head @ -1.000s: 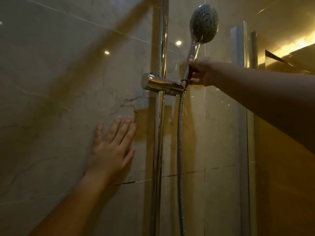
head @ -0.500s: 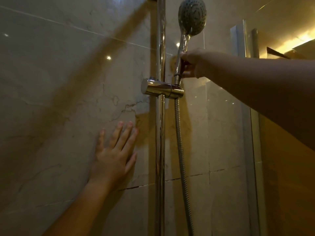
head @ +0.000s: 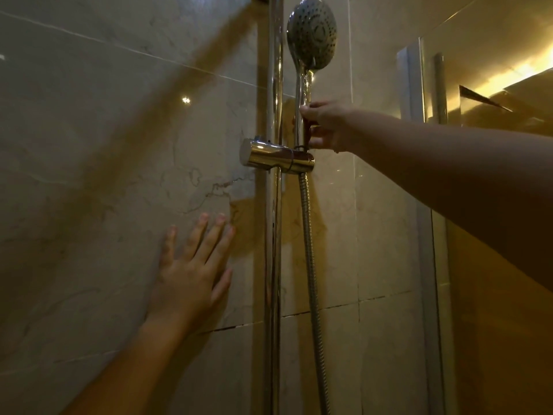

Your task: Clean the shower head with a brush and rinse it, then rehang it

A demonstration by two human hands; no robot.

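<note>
A: Just above the chrome bracket (head: 276, 157) on the slide rail (head: 275, 85), the right hand (head: 324, 127) is wrapped around the handle of the shower head (head: 311, 32). The handle's foot looks to be in the bracket's socket, and the spray face sits well above the bracket, turned out toward the camera.

B: Fully seated?

A: I can't tell; fingers hide the last stretch above the bracket. That's the risk, to my eye. If the grip lets go while the cone is only half in, the head could tip out and drop, swinging on the metal hose (head: 309, 265) that hangs straight down below the bracket.

B: What would cause it?

A: Wet chrome, probably. The handle glistens, so it may slip or twist in the socket. The hose's weight pulling below the bracket would help it along.

B: And the other hand?

A: The left hand (head: 191, 280) holds nothing. It is spread flat on the marble wall tile (head: 89, 175), below and left of the bracket, bracing. On slick tile it could slide.

B: Room to move?

A: Left of the bracket, bare wall. Right of it, tighter: the glass door edge (head: 422, 145) stands near, and the right forearm reaches in past it. Pulling that arm straight back should clear it; a sideways swing might catch the edge.
</note>
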